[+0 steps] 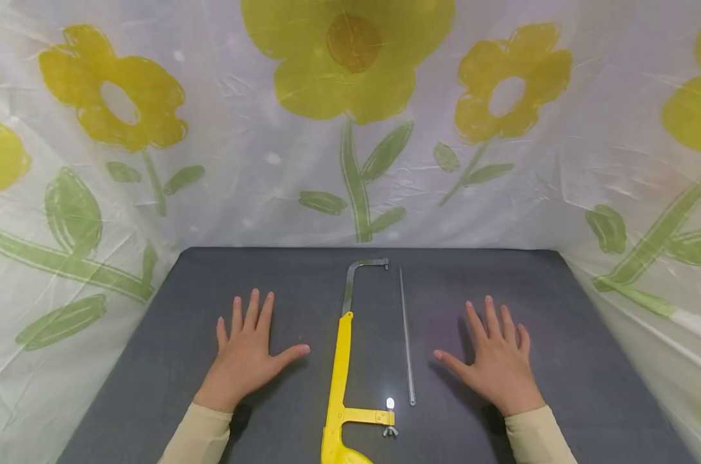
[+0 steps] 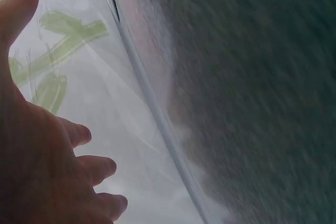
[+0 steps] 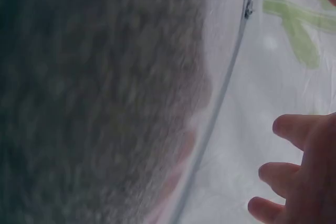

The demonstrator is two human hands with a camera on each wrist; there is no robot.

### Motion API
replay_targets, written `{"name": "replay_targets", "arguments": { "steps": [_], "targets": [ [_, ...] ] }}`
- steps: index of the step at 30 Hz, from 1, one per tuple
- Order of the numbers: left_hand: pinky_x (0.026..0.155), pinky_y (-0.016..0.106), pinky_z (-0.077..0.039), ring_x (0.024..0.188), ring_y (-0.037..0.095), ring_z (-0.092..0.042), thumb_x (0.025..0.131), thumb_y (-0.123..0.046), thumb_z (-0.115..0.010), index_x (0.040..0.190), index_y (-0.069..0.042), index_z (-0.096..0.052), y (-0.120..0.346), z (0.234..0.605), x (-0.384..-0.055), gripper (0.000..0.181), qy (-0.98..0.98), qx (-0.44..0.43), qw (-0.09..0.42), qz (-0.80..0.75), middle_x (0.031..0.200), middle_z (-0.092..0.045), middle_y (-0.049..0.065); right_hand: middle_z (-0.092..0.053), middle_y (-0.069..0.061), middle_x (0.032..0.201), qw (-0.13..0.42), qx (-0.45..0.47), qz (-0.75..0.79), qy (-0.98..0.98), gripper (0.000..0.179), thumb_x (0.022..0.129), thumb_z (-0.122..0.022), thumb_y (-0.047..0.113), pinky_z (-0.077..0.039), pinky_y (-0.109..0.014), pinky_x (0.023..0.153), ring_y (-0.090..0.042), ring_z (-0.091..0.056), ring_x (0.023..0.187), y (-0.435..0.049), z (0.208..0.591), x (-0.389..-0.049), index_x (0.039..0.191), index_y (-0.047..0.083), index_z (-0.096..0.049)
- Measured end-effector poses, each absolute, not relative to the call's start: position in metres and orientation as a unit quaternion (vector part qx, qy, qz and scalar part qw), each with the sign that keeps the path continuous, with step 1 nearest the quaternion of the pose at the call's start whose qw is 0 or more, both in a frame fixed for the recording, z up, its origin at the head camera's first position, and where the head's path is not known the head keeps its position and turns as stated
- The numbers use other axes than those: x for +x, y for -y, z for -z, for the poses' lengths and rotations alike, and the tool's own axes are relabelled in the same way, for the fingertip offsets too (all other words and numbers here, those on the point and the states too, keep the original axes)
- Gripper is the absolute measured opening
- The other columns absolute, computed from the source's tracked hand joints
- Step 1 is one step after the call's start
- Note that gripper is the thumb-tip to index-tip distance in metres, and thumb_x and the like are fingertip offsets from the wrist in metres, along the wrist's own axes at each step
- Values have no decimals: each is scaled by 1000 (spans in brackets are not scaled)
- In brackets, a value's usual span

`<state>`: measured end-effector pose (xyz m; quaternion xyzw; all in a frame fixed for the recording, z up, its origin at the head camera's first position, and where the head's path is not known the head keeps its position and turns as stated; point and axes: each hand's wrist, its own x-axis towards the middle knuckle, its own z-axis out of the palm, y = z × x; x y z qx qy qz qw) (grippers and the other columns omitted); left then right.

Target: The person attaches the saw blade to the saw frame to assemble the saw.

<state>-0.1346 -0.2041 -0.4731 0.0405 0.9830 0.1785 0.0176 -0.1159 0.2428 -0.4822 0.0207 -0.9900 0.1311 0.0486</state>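
Note:
A hacksaw frame with a yellow handle and a grey metal front arm lies on the dark table, its lower end cut off by the head view's bottom edge. Just right of it, a thin grey hacksaw blade lies apart from the frame. A wing nut sits on the frame's yellow side arm. Left of the frame, my left hand is spread palm down with straight fingers, holding nothing. My right hand is spread the same way to the right of the blade, also without anything in it.
The dark table has its far edge against a pale curtain printed with yellow flowers and green leaves. The sheeting also hangs along both sides of the table.

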Motion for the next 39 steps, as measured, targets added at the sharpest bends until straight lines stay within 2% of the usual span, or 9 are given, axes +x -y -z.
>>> {"name": "replay_targets", "arguments": {
  "steps": [4, 12, 20, 23, 31, 39],
  "targets": [
    [124, 82, 0, 167, 54, 6, 85, -94, -57, 176, -16, -7, 197, 473, -137, 130, -982, 56, 12, -179, 183, 1, 19, -18, -26, 179, 62, 36, -132, 989, 121, 84, -61, 92, -15, -78, 120, -56, -18, 161, -235, 484, -117, 172, 14, -31],
    [129, 77, -8, 168, 50, 3, 81, -94, -62, 176, -15, -9, 171, 476, -137, 133, -980, 88, 10, -176, 183, 0, 17, -24, -27, 177, 49, 51, -138, 988, 117, 84, -64, 89, -20, -75, 120, -54, -26, 160, -212, 485, -113, 169, 14, -37],
    [130, 70, -22, 170, 43, -6, 84, -84, -72, 175, -15, -8, 138, 477, -137, 131, -975, 127, 29, -181, 183, -5, 14, -45, -28, 166, 46, 77, -160, 983, 104, 87, -75, 76, -33, -68, 115, -48, -51, 149, -183, 484, -110, 161, 8, -51],
    [129, 70, -27, 169, 43, -13, 85, -82, -73, 176, -15, -9, 130, 475, -135, 129, -971, 142, 28, -190, 183, -9, 15, -54, -27, 160, 41, 84, -162, 982, 97, 88, -78, 69, -35, -65, 113, -44, -56, 145, -173, 482, -110, 157, 5, -55],
    [115, 68, -47, 154, 47, -46, 83, -68, -86, 175, -14, -20, 105, 469, -129, 125, -970, 136, 37, -197, 179, -25, 20, -66, -19, 145, 51, 106, -163, 980, 78, 93, -82, 55, -46, -67, 110, -40, -63, 134, -151, 480, -109, 149, 5, -62],
    [107, 63, -56, 141, 44, -58, 82, -65, -88, 172, -14, -30, 93, 472, -118, 119, -971, 140, 59, -186, 171, -40, 20, -68, -18, 141, 45, 112, -174, 977, 74, 93, -82, 53, -55, -59, 106, -38, -67, 128, -142, 485, -103, 146, 5, -65]
  ]
}}
